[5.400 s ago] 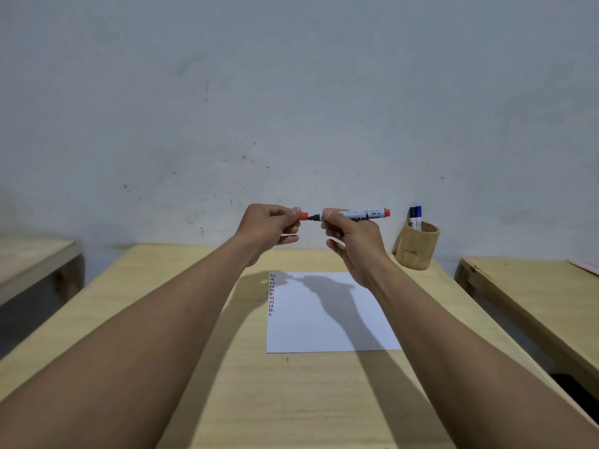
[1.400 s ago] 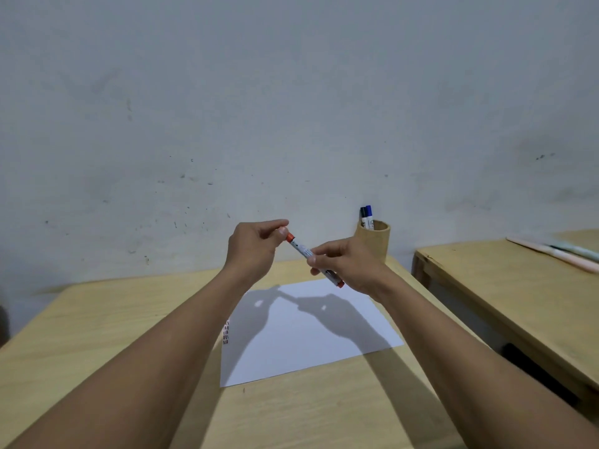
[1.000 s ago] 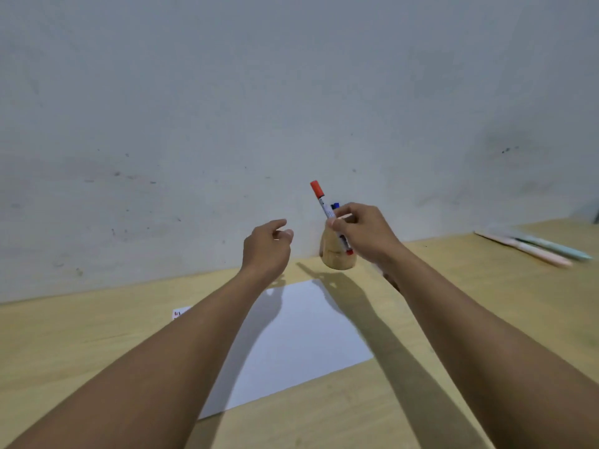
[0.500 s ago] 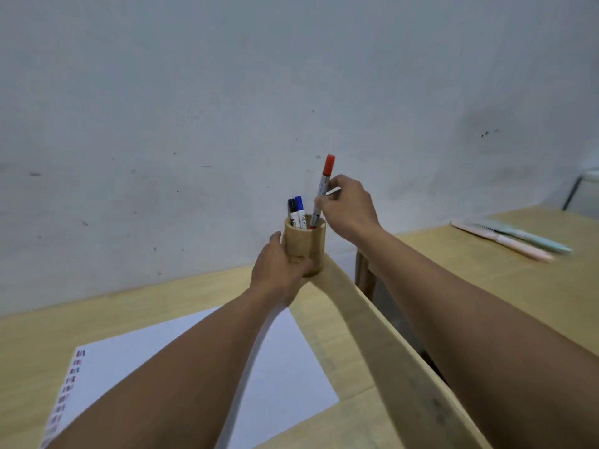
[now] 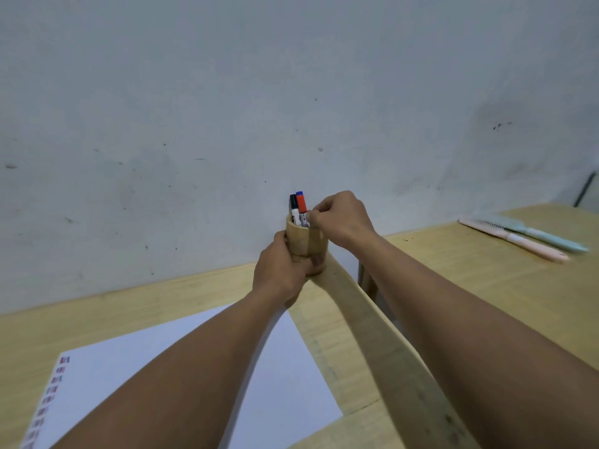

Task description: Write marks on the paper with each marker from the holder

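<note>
Three markers are standing in the holder; left hand is clamping it steady while right hand is pinching the red marker, seating it. Paper is lying nearby.

1. The holder looks like smooth, matt bamboo or pale wood.
2. The counter is light wood with a fine grain and a dull sheen.
3. The paper is a smooth, matt white sheet.
4. The red-capped marker looks like glossy plastic.
5. The wall is matt plaster, scuffed and speckled.
</note>
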